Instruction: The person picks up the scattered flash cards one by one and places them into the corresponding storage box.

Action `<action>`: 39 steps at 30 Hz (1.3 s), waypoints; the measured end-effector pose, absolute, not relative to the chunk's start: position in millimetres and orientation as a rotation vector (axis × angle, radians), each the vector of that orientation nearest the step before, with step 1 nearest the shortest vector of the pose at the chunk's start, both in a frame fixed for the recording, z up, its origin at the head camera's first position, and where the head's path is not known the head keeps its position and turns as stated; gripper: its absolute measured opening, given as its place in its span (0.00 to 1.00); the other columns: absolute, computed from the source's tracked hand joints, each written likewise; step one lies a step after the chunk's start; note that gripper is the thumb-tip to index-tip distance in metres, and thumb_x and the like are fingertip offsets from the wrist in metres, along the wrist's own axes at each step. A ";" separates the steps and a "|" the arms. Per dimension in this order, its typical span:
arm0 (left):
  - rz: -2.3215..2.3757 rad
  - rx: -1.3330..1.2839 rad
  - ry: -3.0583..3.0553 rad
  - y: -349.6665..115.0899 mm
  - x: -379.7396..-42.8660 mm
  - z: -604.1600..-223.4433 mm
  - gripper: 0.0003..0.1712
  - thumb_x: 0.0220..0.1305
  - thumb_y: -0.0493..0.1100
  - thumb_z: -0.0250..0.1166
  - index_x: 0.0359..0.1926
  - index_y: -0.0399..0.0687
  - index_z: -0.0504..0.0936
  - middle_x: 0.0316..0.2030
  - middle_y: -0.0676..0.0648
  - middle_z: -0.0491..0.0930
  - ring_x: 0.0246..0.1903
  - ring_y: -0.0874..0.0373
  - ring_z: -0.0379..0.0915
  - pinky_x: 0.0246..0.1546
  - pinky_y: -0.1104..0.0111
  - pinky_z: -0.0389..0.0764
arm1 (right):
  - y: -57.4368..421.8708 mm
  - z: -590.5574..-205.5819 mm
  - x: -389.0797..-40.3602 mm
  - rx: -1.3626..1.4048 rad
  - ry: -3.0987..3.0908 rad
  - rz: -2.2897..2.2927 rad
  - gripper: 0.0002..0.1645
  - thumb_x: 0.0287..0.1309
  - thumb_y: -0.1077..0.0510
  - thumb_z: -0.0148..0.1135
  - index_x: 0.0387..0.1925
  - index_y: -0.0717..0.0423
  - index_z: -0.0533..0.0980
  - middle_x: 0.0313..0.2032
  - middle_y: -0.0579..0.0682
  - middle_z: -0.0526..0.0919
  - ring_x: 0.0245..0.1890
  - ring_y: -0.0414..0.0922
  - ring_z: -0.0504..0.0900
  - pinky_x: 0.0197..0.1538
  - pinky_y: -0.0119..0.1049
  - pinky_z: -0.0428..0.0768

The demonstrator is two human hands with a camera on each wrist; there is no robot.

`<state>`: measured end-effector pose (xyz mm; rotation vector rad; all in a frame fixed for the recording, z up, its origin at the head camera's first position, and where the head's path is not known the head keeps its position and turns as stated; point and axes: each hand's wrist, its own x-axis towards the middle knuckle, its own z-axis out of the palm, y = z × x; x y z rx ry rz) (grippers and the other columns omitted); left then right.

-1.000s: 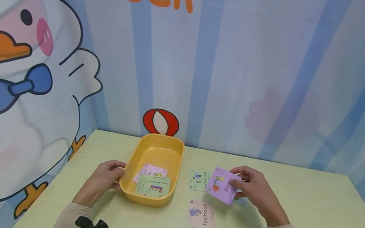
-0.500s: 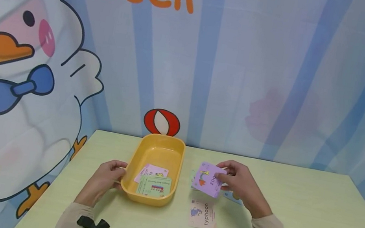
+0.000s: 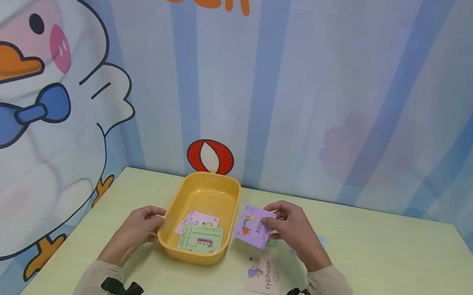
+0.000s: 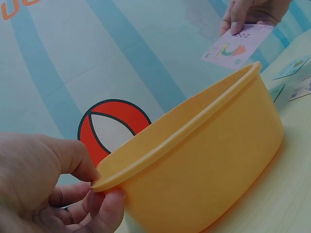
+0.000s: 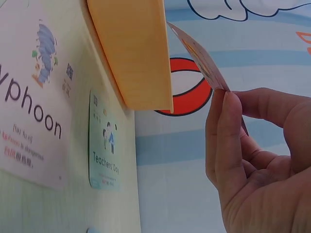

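A yellow oblong tub (image 3: 203, 195) stands on the pale green table (image 3: 383, 274), with a pink card (image 3: 197, 221) and a green card (image 3: 200, 240) lying inside. My left hand (image 3: 137, 227) pinches the tub's near-left rim (image 4: 104, 179). Just right of the tub, above the table, my right hand (image 3: 290, 228) pinches a purple "zoo" card (image 3: 253, 226), also seen in the left wrist view (image 4: 238, 44) and edge-on in the right wrist view (image 5: 199, 56).
A pink "typhoon" card (image 3: 263, 276) lies flat in front of my right hand. A green "Teachers' Day" card (image 5: 104, 143) lies beside the tub, and a blue card (image 3: 319, 242) peeks out behind my right hand. A printed backdrop closes the table's far edge.
My right hand has carried the purple card leftward from over the table cards to the tub's right rim. The left hand has stayed on the tub.
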<state>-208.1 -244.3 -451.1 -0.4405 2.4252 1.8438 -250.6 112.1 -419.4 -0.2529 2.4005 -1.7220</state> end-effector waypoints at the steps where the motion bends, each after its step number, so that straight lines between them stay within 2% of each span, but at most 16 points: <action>1: 1.844 -0.440 2.425 -244.5 -208.2 -451.4 0.20 0.69 0.37 0.57 0.59 0.35 0.74 0.44 0.40 0.76 0.37 0.53 0.76 0.33 0.66 0.83 | 110.0 -419.7 -251.4 -0.256 2.396 -1.726 0.16 0.61 0.62 0.67 0.51 0.59 0.79 0.37 0.56 0.76 0.36 0.47 0.85 0.41 0.45 0.87; 4: 1.852 -0.436 2.421 -245.1 -208.2 -452.4 0.20 0.69 0.37 0.57 0.59 0.35 0.75 0.44 0.40 0.77 0.36 0.53 0.76 0.32 0.66 0.83 | 104.7 -419.8 -253.2 -0.257 2.398 -1.726 0.15 0.61 0.62 0.67 0.50 0.59 0.79 0.36 0.55 0.77 0.35 0.46 0.85 0.39 0.43 0.86; 13: 1.849 -0.417 2.414 -246.1 -206.7 -451.3 0.20 0.70 0.38 0.57 0.60 0.36 0.74 0.44 0.41 0.76 0.37 0.52 0.74 0.32 0.66 0.82 | 96.4 -416.1 -256.5 -0.207 2.413 -1.723 0.15 0.61 0.61 0.67 0.49 0.58 0.80 0.37 0.56 0.79 0.34 0.47 0.84 0.42 0.48 0.87; 17: 1.850 -0.423 2.418 -246.1 -206.8 -450.7 0.19 0.70 0.37 0.57 0.59 0.36 0.75 0.44 0.40 0.76 0.37 0.52 0.74 0.32 0.66 0.83 | 91.0 -417.3 -259.6 -0.212 2.387 -1.736 0.15 0.61 0.61 0.68 0.50 0.58 0.80 0.38 0.56 0.79 0.35 0.47 0.85 0.42 0.47 0.87; 23: 1.853 -0.433 2.419 -244.9 -207.1 -450.5 0.19 0.69 0.37 0.56 0.59 0.35 0.75 0.43 0.41 0.75 0.37 0.52 0.75 0.32 0.67 0.83 | 81.2 -418.2 -261.9 -0.196 2.389 -1.721 0.15 0.60 0.61 0.69 0.49 0.57 0.80 0.38 0.56 0.79 0.33 0.47 0.84 0.36 0.39 0.86; 31: 1.854 -0.438 2.420 -244.9 -207.6 -450.5 0.19 0.70 0.37 0.56 0.59 0.36 0.75 0.44 0.40 0.75 0.37 0.52 0.75 0.33 0.67 0.82 | 68.4 -415.6 -262.4 -0.196 2.407 -1.700 0.14 0.59 0.61 0.70 0.47 0.56 0.80 0.38 0.56 0.79 0.33 0.47 0.84 0.37 0.41 0.87; 39: 1.858 -0.440 2.418 -244.7 -207.8 -450.6 0.19 0.70 0.36 0.56 0.59 0.35 0.75 0.43 0.40 0.75 0.36 0.52 0.75 0.33 0.66 0.82 | 57.6 -415.3 -262.8 -0.219 2.381 -1.688 0.13 0.61 0.62 0.69 0.47 0.56 0.80 0.39 0.56 0.80 0.34 0.47 0.85 0.36 0.38 0.86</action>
